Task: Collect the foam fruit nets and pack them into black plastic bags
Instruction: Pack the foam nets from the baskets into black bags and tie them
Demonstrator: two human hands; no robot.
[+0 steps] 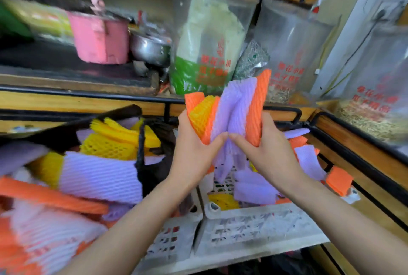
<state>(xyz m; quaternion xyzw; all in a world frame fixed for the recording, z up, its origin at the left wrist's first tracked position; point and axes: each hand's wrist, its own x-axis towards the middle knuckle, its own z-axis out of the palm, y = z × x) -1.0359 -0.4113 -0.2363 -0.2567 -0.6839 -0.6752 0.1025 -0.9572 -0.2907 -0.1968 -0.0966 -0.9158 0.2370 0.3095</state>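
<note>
The left hand (194,144) and right hand (266,145) clutch foam nets (237,106) above a white crate (254,226) beside a black bag (152,175).

A bunch of nets (234,109) (orange, yellow and purple foam mesh) stands upright and fans out at the top, gripped near its lower end by the left hand (194,148) and right hand (265,148). Below it, loose nets (254,188), mostly purple, lie in a heap. To the left, the black bag (123,115) gapes open, stuffed with yellow, purple and orange ones.
</note>
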